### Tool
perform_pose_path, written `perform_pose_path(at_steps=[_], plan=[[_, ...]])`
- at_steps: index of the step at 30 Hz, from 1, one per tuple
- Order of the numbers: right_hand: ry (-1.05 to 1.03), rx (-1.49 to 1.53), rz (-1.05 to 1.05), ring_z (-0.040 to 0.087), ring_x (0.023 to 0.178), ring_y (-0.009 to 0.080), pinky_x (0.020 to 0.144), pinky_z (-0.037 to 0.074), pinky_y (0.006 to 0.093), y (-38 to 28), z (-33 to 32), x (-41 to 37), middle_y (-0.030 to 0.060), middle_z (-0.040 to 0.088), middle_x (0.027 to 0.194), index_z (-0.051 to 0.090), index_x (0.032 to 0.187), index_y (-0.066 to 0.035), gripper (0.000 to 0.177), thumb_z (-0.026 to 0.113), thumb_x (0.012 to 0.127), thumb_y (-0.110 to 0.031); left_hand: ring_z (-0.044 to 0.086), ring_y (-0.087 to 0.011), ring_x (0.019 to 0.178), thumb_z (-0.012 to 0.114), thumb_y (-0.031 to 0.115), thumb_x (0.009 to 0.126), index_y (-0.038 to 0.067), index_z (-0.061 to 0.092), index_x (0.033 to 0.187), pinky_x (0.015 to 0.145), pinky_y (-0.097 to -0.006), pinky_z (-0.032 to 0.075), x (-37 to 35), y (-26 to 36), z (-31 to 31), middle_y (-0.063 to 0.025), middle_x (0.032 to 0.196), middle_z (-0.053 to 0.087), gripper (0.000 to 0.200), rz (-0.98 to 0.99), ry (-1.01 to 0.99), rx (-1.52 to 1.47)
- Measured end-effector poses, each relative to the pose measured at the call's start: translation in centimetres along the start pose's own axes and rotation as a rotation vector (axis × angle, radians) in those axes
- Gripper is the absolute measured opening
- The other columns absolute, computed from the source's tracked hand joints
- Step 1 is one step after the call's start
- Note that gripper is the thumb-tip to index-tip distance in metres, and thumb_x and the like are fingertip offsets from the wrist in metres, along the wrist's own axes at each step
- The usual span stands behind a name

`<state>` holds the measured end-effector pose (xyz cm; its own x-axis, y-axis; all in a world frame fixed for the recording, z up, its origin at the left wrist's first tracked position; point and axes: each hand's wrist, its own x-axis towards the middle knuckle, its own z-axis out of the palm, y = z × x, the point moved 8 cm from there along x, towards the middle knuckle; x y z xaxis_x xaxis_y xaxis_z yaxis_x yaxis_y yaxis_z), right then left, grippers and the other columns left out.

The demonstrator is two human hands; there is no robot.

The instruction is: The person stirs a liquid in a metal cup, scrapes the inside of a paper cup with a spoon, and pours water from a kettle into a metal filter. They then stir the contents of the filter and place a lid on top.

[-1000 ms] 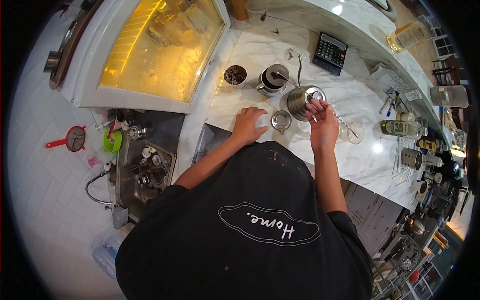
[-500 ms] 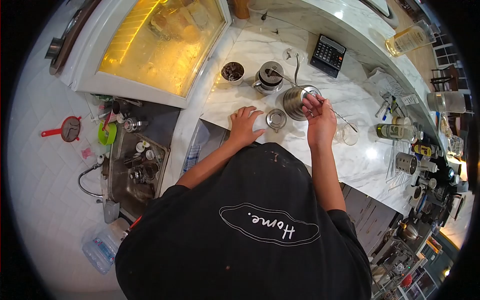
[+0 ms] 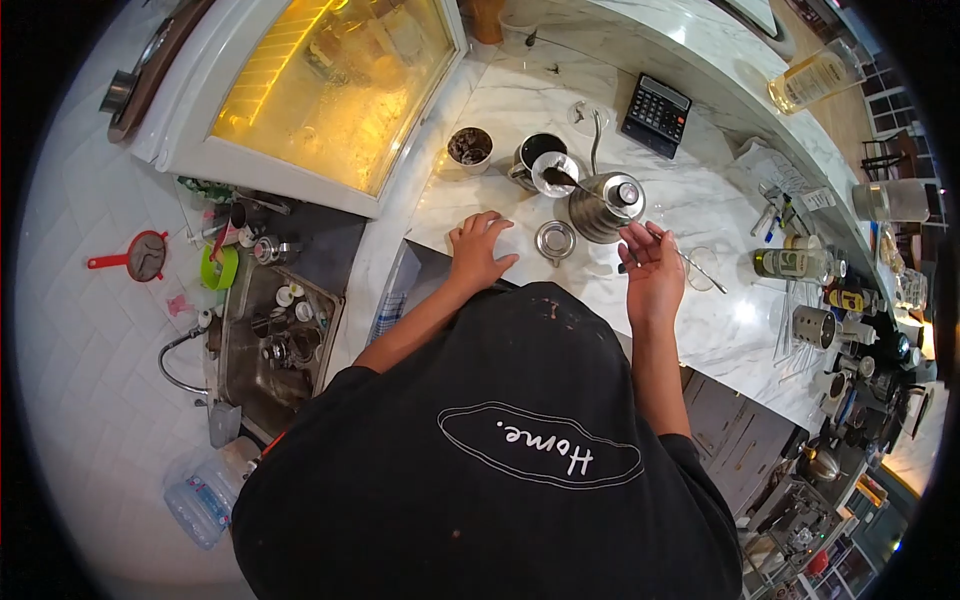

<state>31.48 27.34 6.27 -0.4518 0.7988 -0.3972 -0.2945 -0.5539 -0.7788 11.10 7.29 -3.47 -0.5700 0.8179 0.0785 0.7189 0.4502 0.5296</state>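
My right hand [image 3: 652,265] grips a long, thin bar spoon [image 3: 703,272] with a twisted handle, passing above the steel gooseneck kettle [image 3: 597,215]. The spoon's far end, dark with something on it, lies over a pale round piece [image 3: 571,164] whose kind I cannot make out. That piece overlaps a dark-mouthed mug [image 3: 543,147] with a handle. Fingers spread, my left hand [image 3: 482,250] rests at the counter's front edge with nothing in it. Just right of it lies a round metal lid-like piece [image 3: 555,241].
A cup of dark contents [image 3: 469,148] stands left of the mug. A calculator [image 3: 656,115] lies behind the kettle, and a clear glass [image 3: 702,267] stands to the right. Bottles [image 3: 792,264] line the right side. The sink [image 3: 262,375] with dishes is at left.
The spoon has drawn back from the mug toward me, and my right hand has moved slightly nearer and right. The pale round piece now shows in front of the mug's dark opening.
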Motion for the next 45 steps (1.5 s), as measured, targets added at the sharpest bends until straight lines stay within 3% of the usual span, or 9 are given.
perform_pose_path(at_steps=[14, 23, 31, 36, 42, 45], plan=[[0.189, -0.167, 0.095, 0.069, 0.107, 0.0265, 0.091, 0.052, 0.0403, 5.8, -9.1, -3.0, 0.0158, 0.073, 0.113, 0.058, 0.12, 0.0, 0.038, 0.046, 0.111, -0.035, 0.044, -0.0301, 0.134, 0.087, 0.032, 0.071, 0.02, 0.066, 0.126, 0.103, -0.0489, 0.031, -0.2, 0.3, 0.1, -0.0074, 0.141, 0.052, 0.061, 0.057, -0.015, 0.029], [0.185, -0.254, 0.107, 0.072, 0.101, 0.0229, 0.084, 0.053, 0.0335, 7.9, -8.3, -2.2, 0.0155, 0.075, 0.112, 0.061, 0.118, -0.001, 0.033, 0.046, 0.11, -0.029, 0.041, -0.0307, 0.138, 0.087, 0.033, 0.072, 0.021, 0.065, 0.13, 0.105, -0.0491, 0.03, -0.4, -0.1, 0.1, -0.0091, 0.146, 0.049, 0.063, 0.063, -0.097, 0.03], [0.192, -0.346, 0.05, 0.071, 0.106, 0.0238, 0.089, 0.053, 0.0366, 6.5, -9.1, -2.7, 0.0151, 0.074, 0.115, 0.061, 0.121, 0.0, 0.037, 0.047, 0.111, -0.032, 0.041, -0.03, 0.139, 0.087, 0.033, 0.072, 0.021, 0.064, 0.131, 0.105, -0.0484, 0.03, -0.4, -0.3, 0.0, -0.0091, 0.147, 0.049, 0.064, 0.068, -0.1, 0.017], [0.187, -0.471, -0.131, 0.071, 0.104, 0.0249, 0.093, 0.054, 0.0372, 2.1, -6.8, -5.0, 0.0196, 0.074, 0.111, 0.061, 0.12, 0.005, 0.039, 0.044, 0.11, -0.028, 0.044, -0.0296, 0.137, 0.086, 0.034, 0.075, 0.019, 0.061, 0.134, 0.106, -0.0492, 0.031, 0.0, -0.5, -0.3, -0.0085, 0.143, 0.053, 0.066, 0.01, -0.09, -0.048], [0.129, -0.424, -0.322, 0.071, 0.102, 0.0241, 0.094, 0.053, 0.0354, -3.0, -0.7, -6.1, 0.0213, 0.074, 0.107, 0.062, 0.119, 0.007, 0.038, 0.043, 0.111, -0.025, 0.062, -0.0272, 0.11, 0.081, 0.032, 0.084, 0.011, 0.049, 0.142, 0.094, -0.0453, 0.046, 2.3, -1.0, -2.4, -0.0125, 0.121, 0.065, 0.07, -0.09, 0.057, -0.418], [0.084, -0.506, -0.414, 0.07, 0.102, 0.0209, 0.094, 0.053, 0.0345, -3.6, 2.9, -4.3, 0.0168, 0.075, 0.107, 0.066, 0.116, 0.008, 0.039, 0.044, 0.111, -0.025, 0.067, -0.024, 0.09, 0.079, 0.029, 0.088, 0.007, 0.048, 0.139, 0.081, -0.0383, 0.052, 4.2, 0.5, -5.1, -0.0126, 0.103, 0.069, 0.064, -0.12, 0.127, -0.592]])
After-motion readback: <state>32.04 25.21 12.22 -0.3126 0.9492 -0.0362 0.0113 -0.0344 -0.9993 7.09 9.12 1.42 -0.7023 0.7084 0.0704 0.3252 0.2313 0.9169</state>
